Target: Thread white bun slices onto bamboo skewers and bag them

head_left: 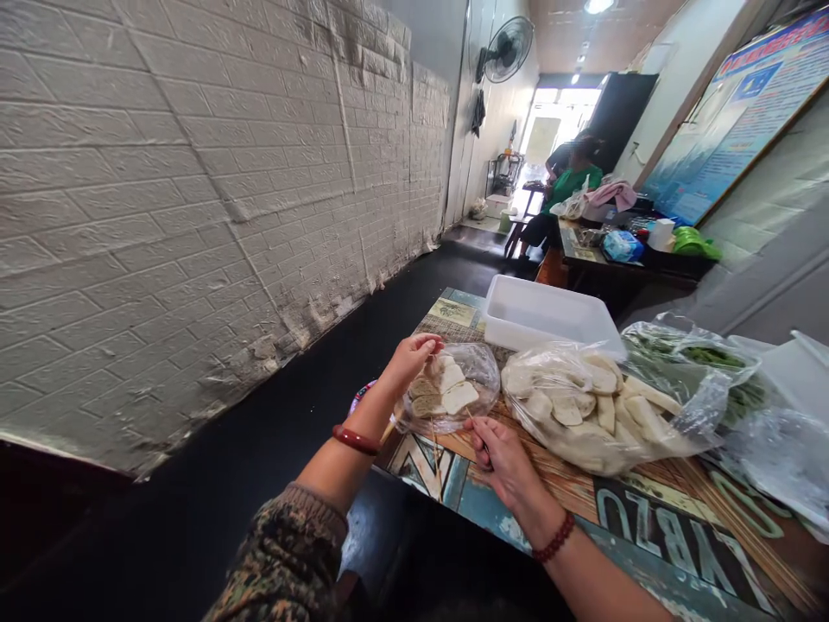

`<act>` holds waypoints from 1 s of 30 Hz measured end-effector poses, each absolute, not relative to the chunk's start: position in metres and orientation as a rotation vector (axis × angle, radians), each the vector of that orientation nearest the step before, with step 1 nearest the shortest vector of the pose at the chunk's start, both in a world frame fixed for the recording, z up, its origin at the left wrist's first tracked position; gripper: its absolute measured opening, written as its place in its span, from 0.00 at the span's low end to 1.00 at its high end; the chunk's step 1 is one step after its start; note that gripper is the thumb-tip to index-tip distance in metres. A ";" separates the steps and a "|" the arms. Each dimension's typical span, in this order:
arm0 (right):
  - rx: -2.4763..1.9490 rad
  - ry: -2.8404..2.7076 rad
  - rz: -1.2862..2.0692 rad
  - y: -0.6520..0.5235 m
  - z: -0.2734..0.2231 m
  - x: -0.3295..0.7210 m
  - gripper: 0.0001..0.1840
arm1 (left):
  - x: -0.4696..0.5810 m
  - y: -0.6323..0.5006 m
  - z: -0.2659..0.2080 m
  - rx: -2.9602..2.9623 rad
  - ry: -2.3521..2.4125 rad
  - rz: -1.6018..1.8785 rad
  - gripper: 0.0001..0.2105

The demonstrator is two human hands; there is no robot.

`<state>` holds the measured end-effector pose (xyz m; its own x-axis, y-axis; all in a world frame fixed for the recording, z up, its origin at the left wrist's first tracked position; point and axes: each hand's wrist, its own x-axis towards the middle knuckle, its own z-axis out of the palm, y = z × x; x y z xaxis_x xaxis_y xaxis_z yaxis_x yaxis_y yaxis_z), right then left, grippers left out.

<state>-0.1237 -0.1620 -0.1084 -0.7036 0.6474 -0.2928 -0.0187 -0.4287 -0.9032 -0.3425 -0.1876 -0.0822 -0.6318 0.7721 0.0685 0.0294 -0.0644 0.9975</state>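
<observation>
My left hand (416,356), a red bangle on its wrist, is above the far left side of a clear plastic bag (487,367). Its fingers are pinched together; what they hold, if anything, I cannot make out. Several pale, spongy-looking slices (459,397) lie on the bag. At the bag's near right edge, my right hand (497,451) is closed on a thin wooden skewer (471,415), whose tip points toward the slices. Another thin skewer (437,453) lies on the table between my hands.
To the right sits a larger plastic bag of pale cut pieces (583,406), beside a bag of greens (712,358). A white plastic tub (550,315) stands behind. Long sticks (738,510) lie on the patterned table (485,497). A person in green (573,186) sits farther back.
</observation>
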 end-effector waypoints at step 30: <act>-0.703 -2.549 1.005 -0.152 -0.114 -0.116 0.11 | -0.350 -0.237 -0.121 1.068 2.546 1.566 0.09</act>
<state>-0.1159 -0.1519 -0.1139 -0.8309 0.5463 0.1056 0.3273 0.6334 -0.7012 -0.3498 -0.2372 -0.1209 -0.7731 0.5235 0.3580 0.5557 0.2869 0.7803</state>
